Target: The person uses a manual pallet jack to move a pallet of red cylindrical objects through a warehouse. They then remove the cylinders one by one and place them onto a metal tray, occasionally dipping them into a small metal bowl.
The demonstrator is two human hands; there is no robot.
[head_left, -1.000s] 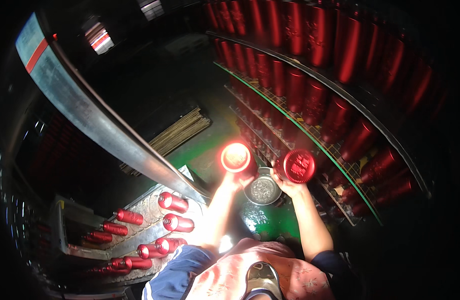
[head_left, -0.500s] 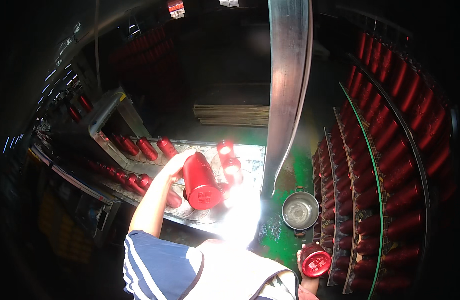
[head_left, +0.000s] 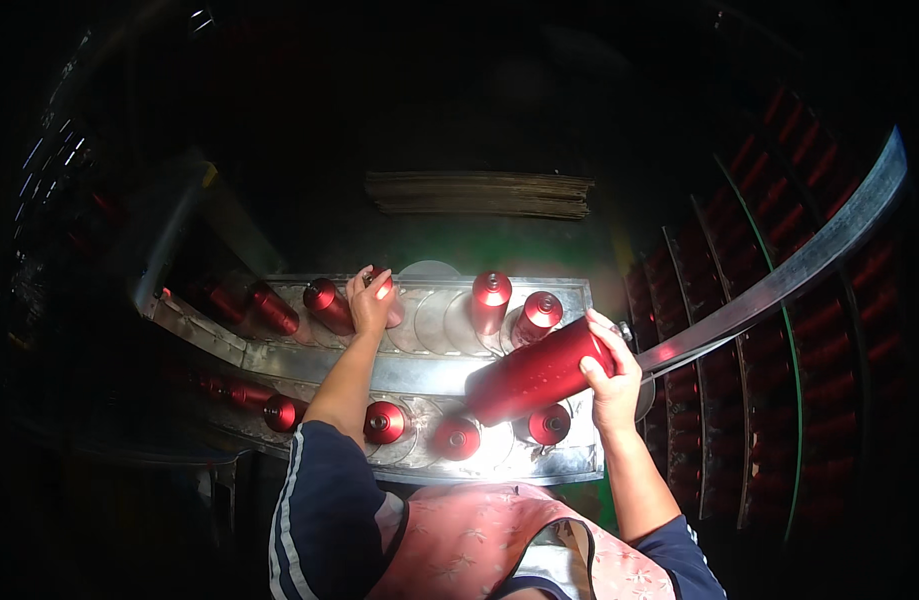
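Observation:
My right hand (head_left: 611, 372) grips a red metal bottle (head_left: 534, 375), held tilted over the near row of a metal conveyor (head_left: 419, 370). My left hand (head_left: 371, 300) reaches to the far row and closes on another red bottle (head_left: 383, 285) standing on a round disc there. Two upright red bottles (head_left: 490, 300) stand at the right of the far row. Three more bottles (head_left: 457, 437) stand in the near row below my hands.
Racks of red bottles (head_left: 769, 330) fill the right side, behind a curved metal rail (head_left: 779, 280). More bottles (head_left: 269, 310) run off along the conveyor to the left. A stack of flat boards (head_left: 479, 195) lies beyond. The surroundings are dark.
The view has swung left from the racks to the conveyor. My left hand has set its bottle down on the far row. My right hand has brought its bottle over the near row.

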